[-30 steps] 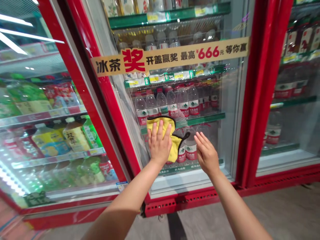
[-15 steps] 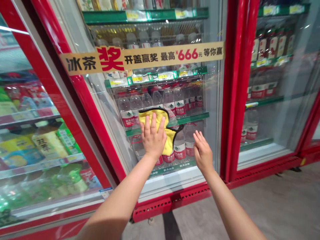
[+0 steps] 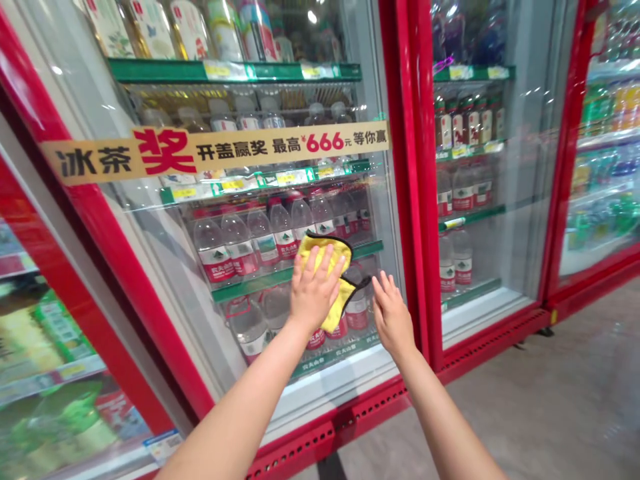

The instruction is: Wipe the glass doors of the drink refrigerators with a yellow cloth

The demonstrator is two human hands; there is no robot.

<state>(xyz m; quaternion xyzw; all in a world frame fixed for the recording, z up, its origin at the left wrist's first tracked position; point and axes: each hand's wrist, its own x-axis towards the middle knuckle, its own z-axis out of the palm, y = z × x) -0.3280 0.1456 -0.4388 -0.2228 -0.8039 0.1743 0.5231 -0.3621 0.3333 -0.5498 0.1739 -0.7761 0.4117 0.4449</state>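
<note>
My left hand (image 3: pixel 313 287) presses a yellow cloth (image 3: pixel 334 313) with dark edging against the glass door (image 3: pixel 150 260) of a red-framed drinks cooler. Its fingers are stretched out over the cloth, which is held under the palm. To the right, my right hand (image 3: pixel 393 313) is raised near the same glass with its fingers extended and nothing in it. Whether it touches the glass I cannot tell. Behind the pane, water bottles (image 3: pixel 217 250) with red-and-white labels stand in rows, partly hidden by the hand and cloth.
A tan printed strip (image 3: pixel 225 152) crosses the door above my hands. The red door frame (image 3: pixel 415 200) rises on the right, with another glass-doored cooler (image 3: pixel 470 233) beyond it. More drinks stand behind glass at lower left. Grey floor (image 3: pixel 550 400) lies at lower right.
My left hand and the cloth have slid right across the glass. My right hand has shifted right along the door too, now nearer its right frame. The view has turned rightward.
</note>
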